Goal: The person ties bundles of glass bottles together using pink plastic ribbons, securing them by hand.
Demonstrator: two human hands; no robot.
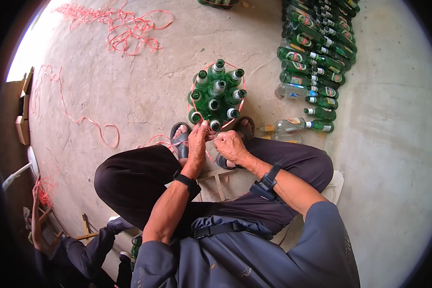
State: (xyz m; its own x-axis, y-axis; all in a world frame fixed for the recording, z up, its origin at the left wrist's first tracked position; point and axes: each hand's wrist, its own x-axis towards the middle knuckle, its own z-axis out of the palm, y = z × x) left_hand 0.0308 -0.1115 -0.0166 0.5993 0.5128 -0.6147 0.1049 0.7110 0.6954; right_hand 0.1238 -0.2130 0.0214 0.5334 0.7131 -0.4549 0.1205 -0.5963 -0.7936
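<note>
Between my feet stands a tight cluster of upright green glass bottles [217, 98], their open necks pointing up. Pink plastic twine [191, 92] loops around the cluster near the necks. At its near side my left hand [198, 140] is closed, pinching the twine between thumb and fingers. Just to the right my right hand [231, 145] is curled into a grip, also on the twine. A short length of it shows between the two hands. The fingertips partly hide where the strands meet.
Rows of bottles [317, 53] lie on their sides at the right. A clear bottle [289, 125] lies near my right foot. Loose twine [129, 29] tangles at the upper left, with a strand trailing toward my left foot. Another person [81, 254] sits at the lower left.
</note>
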